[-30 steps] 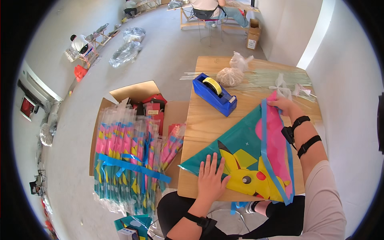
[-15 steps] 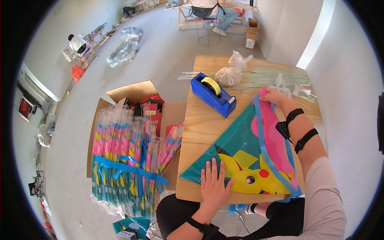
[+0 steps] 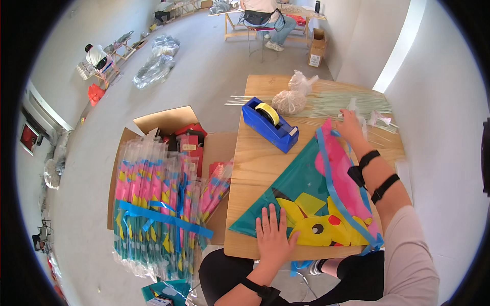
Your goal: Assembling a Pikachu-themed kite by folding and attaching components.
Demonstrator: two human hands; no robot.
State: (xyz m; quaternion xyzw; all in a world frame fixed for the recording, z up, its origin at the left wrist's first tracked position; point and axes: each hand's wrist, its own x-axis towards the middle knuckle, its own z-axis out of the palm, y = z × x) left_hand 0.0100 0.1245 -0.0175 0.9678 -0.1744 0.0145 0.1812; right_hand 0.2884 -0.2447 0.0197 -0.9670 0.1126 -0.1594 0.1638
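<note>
A triangular kite [image 3: 301,183] lies on the wooden table, teal and pink with a yellow cartoon figure and blue edging. My left hand [image 3: 273,229] rests flat on its near left part, fingers spread. Just beyond the kite's pink far tip is my right hand [image 3: 349,127], its fingers apart and slightly bent, with nothing visible in them. Close to those fingers lie a clear plastic bag [image 3: 360,115] and a spread of thin pale rods [image 3: 326,104].
A blue tape dispenser [image 3: 270,125] and a knotted bag of small parts [image 3: 289,102] stand on the table [image 3: 250,204]. Left of it, an open carton [image 3: 163,117] holds several packed kites [image 3: 148,204] tied with blue ribbon. Other people sit farther back.
My right hand has let go of the kite's pink tip and moved slightly beyond it, toward the rods and plastic bag. My left hand stays flat on the kite.
</note>
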